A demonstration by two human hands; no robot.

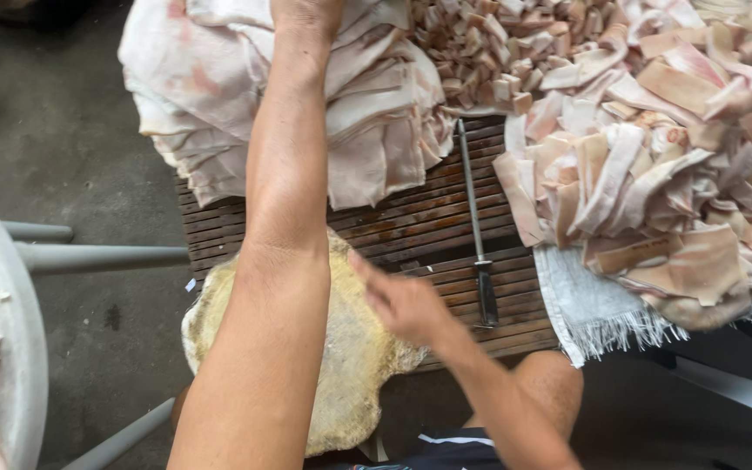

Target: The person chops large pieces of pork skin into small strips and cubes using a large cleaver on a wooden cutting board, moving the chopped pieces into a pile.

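Note:
My left arm stretches far forward, and my left hand [306, 13] rests on a thick stack of pale pink-white meat slabs [219, 96] at the top edge of the view; the fingers are cut off by the frame. My right hand [402, 300] hovers low, fingers together and pointing left, holding nothing, just above a round worn yellowish chopping block [354, 365]. A long metal sharpening rod [473, 218] lies on the wooden slat table [419, 222] just right of my right hand.
A large heap of cut meat strips [654, 157] fills the right side, lying on a white fringed towel [589, 309]. Small diced pieces [498, 43] are piled at the top centre. A white tub rim [2, 331] with meat is at the left, over grey concrete floor.

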